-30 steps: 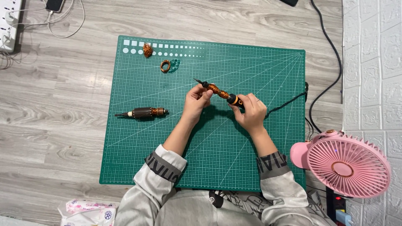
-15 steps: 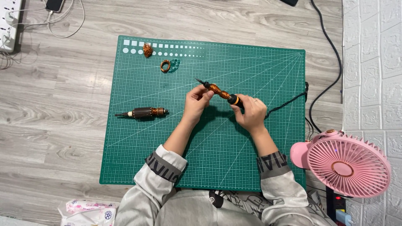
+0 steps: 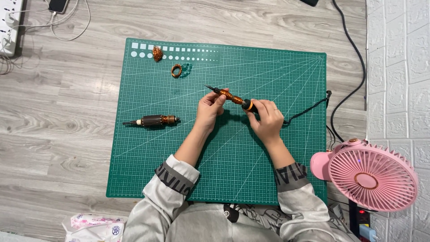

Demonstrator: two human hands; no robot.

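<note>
My right hand (image 3: 267,118) grips the black and orange handle of a soldering iron (image 3: 230,97) whose shaft is wound with copper wire. The iron's thin tip points up and to the left. My left hand (image 3: 209,109) pinches the wire-wound shaft just behind the tip. Both hands hover over the middle of a green cutting mat (image 3: 148,170). The iron's black cord (image 3: 309,110) runs off to the right over the mat's edge.
A motor armature (image 3: 152,120) with copper windings lies on the mat left of my hands. A small copper coil ring (image 3: 177,70) and a copper wire clump (image 3: 157,54) lie near the mat's top. A pink fan (image 3: 369,174) stands at the right, a power strip (image 3: 10,24) top left.
The hands and the soldering iron have hardly shifted; only slight finger movement on the shaft.
</note>
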